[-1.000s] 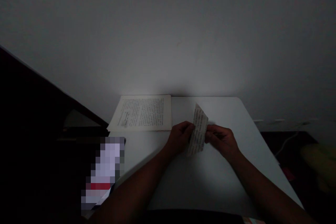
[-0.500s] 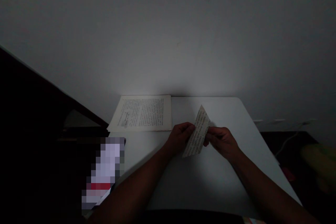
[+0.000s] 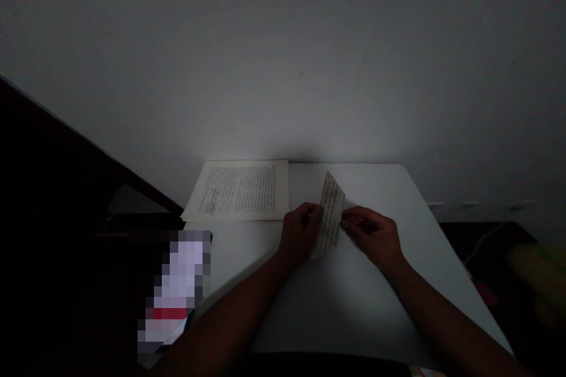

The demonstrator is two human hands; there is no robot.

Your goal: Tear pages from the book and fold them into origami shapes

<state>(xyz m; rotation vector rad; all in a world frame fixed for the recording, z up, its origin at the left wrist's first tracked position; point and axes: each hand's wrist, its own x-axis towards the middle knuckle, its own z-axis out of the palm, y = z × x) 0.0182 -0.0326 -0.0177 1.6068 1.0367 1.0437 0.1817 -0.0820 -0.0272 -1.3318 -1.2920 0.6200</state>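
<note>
A folded piece of printed paper (image 3: pixel 331 215), slanted with a pointed top, is held up over the white table (image 3: pixel 362 318). My left hand (image 3: pixel 301 228) grips its left edge between thumb and fingers. At the paper's right edge, my right hand (image 3: pixel 370 232) pinches it with the fingertips. The fingers behind the paper are hidden. Flat at the back left of the table lies a stack of printed pages (image 3: pixel 241 191), just beyond my left hand.
A phone-like device with a blurred, lit screen (image 3: pixel 179 277) sits at the table's left edge, beside my left forearm. The wall (image 3: pixel 283 70) rises behind the table. A pale cable (image 3: pixel 481 241) and a yellowish object (image 3: pixel 539 274) are off to the right.
The folded paper has shifted a little left and turned, so it looks narrower. My right hand has moved slightly left and up with it; my left hand has barely moved.
</note>
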